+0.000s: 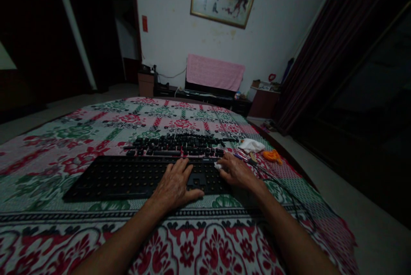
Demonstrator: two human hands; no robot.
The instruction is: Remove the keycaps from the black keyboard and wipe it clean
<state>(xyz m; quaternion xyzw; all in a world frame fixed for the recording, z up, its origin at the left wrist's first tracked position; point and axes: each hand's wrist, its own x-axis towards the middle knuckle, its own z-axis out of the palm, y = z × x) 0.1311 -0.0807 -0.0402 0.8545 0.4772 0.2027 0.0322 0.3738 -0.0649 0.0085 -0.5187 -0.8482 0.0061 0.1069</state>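
A black keyboard base (122,177) with its keycaps taken off lies on a flowered bedspread (96,133). My left hand (176,184) rests flat on the base's right part, fingers spread. At the base's right end, my right hand (236,171) pinches a small white wad (218,165) against it. Several loose black keycaps (180,144) lie in rows just behind the base.
A white cloth (251,145), an orange object (272,155) and some thin tools (245,158) lie right of my right hand. A black cable (289,198) runs along the bed's right edge. Beyond the bed stand a low cabinet and a pink-covered screen (214,73).
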